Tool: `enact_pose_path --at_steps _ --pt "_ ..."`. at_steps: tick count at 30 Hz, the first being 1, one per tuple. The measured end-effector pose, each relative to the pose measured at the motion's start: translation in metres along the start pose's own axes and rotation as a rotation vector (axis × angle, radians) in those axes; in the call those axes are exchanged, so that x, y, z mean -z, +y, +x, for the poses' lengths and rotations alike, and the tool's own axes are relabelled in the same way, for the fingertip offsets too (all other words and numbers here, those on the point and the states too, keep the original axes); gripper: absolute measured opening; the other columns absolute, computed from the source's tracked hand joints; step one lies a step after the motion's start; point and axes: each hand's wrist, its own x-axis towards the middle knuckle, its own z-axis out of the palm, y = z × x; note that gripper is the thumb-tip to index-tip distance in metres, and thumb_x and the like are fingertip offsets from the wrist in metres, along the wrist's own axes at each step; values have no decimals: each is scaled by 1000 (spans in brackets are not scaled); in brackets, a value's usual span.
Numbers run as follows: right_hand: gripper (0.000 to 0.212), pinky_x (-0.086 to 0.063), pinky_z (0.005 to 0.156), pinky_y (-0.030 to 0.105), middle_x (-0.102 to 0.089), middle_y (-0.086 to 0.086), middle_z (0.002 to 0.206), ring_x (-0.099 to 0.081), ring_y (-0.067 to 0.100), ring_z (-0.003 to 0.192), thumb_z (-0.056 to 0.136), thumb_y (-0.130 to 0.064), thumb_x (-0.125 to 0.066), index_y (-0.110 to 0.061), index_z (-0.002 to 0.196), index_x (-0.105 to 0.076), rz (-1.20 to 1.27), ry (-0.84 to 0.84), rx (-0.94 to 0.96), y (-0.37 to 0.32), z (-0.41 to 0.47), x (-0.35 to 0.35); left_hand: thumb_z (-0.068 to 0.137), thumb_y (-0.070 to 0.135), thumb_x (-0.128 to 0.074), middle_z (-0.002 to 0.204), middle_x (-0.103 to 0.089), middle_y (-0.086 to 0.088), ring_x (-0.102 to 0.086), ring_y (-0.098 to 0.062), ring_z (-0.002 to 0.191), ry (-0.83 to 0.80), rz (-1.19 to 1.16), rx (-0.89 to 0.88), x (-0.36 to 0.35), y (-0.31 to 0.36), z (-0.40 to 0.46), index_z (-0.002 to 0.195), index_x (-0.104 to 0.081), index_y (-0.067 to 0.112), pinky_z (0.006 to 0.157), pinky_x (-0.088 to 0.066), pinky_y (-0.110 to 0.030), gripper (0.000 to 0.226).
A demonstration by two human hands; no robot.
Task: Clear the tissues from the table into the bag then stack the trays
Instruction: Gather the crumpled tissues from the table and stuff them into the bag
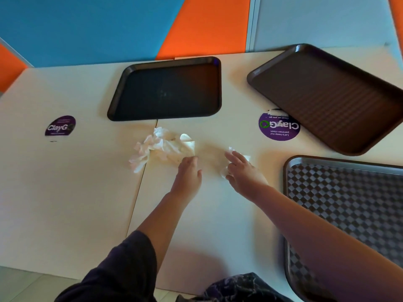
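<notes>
**Both hands at the tissues, three trays lying apart**

The person reaches both bare arms over a cream table made of two tops that meet along a seam. The left hand lies at the near right edge of a large heap of crumpled tissues, which sits across the seam just in front of the black tray. Its fingertips curl down onto the paper's edge; whether they pinch it or only press on it cannot be told. The right hand is spread over a smaller tissue, its fingers loosely bent around the wad, with white paper showing beyond the fingertips and beside the thumb. The two hands are near each other but apart.

The black tray lies flat at the far side of the table, close to the blue and orange wall. A brown tray lies at an angle at the far right, its near edge covering part of a round purple sticker. A grey tray with a chequered surface lies at the near right, under the right forearm. None of the trays touches another. A second purple sticker sits on the left tabletop. A dark patterned cloth or bag shows at the bottom edge; which it is cannot be told.
</notes>
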Motion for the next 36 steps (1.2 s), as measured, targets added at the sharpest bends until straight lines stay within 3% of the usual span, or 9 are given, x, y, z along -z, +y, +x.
enact_pose_path --at_steps 4,9,12,15,18,20,27,30,36 --pt "19 -49 87 42 -47 16 127 -39 30 125 90 -10 -52 4 102 -54 59 -71 -70 3 2 -2 91 13 -52 112 -47 -20 -47 -34 108 25 -39 62 -9 4 9 128 -40 1 93 -38 -35 41" --pt "14 -48 79 43 -50 13 111 -45 30 106 89 -10 -52 1 97 -56 61 -69 -103 5 3 1 84 39 -62 122 -38 -12 -38 -31 112 67 188 45 -12 0 8 110 -58 11 94 -40 -38 39" --pt "13 -49 76 45 -52 14 107 -46 31 105 87 -9 -55 0 95 -58 76 -37 -118 7 1 2 65 54 -70 141 -30 3 -29 -25 123 116 365 -101 -9 4 2 106 -60 27 97 -28 -37 50" --pt "12 -50 73 44 -54 15 104 -47 32 104 86 -8 -57 0 95 -60 87 -11 -132 12 -2 3 53 63 -73 152 -19 8 -12 -17 139 37 386 -198 -11 8 2 123 -42 30 110 -9 -40 83" --pt "13 -49 73 42 -55 14 104 -48 32 103 86 -8 -57 0 96 -60 81 -8 -138 13 -5 6 52 56 -77 146 -33 12 -6 -12 142 -32 270 -224 -12 13 7 135 -22 24 112 6 -43 105" --pt "13 -49 74 41 -55 15 104 -48 32 103 86 -8 -58 0 96 -61 78 -5 -138 12 -6 7 55 54 -77 136 -43 14 -17 -10 138 -95 273 -228 -11 17 11 142 -13 26 111 6 -46 112" --pt "17 -47 83 42 -53 15 109 -45 30 109 87 -8 -57 0 102 -60 71 -33 -204 8 -18 12 67 47 -71 126 -45 5 -38 -15 126 -86 351 -380 -13 16 8 135 -37 22 110 -11 -41 80" --pt "18 -46 87 42 -52 15 110 -44 30 110 88 -9 -56 1 103 -60 60 -51 -250 5 -29 13 72 31 -73 132 -44 -3 -42 -21 126 -68 163 -510 -10 17 2 135 -42 13 104 -33 -33 73" --pt "17 -46 85 42 -52 17 108 -45 31 108 88 -8 -56 3 99 -61 108 30 -335 -13 -57 10 74 -3 -69 123 -53 -11 -48 -11 114 21 -198 -583 -6 19 -22 124 -55 4 96 -33 -9 53"
